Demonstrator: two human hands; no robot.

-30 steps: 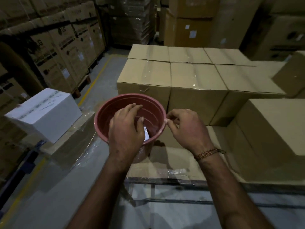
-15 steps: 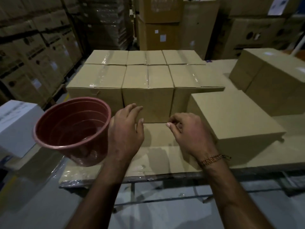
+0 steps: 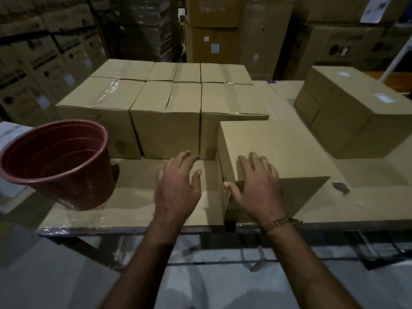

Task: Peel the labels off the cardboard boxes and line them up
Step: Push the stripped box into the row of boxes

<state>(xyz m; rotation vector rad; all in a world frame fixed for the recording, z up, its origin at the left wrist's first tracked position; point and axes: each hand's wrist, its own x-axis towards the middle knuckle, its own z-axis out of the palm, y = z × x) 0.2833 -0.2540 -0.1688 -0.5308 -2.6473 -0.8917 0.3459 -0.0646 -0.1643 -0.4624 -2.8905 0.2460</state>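
Cardboard covers the worktop (image 3: 138, 210), and on it six taped cardboard boxes are lined up in two rows of three, the front middle box (image 3: 167, 121) flanked by a left box (image 3: 100, 114) and a right box (image 3: 225, 103). A nearer box (image 3: 274, 150) is set in front of the right end of that block, touching or just beside it. The right hand (image 3: 256, 186) is laid on this nearer box at its near left corner, fingers (image 3: 256, 161) spread and straight across the top, the thumb down over the front edge; nothing is gripped. A beaded bracelet (image 3: 276, 224) is worn on that wrist. The left hand (image 3: 178, 186) is held above the bare cardboard just left of the nearer box, fingers released and loosely spread, holding nothing. A larger box (image 3: 356, 112) is placed well apart at the right, with two pale labels seen on its top, one (image 3: 384, 97) nearer and one (image 3: 344, 74) farther back. A red-brown plastic bucket (image 3: 60, 163) is tilted at the worktop's left end, its mouth turned towards the camera. Stacked cartons (image 3: 214, 41) fill the dim background.
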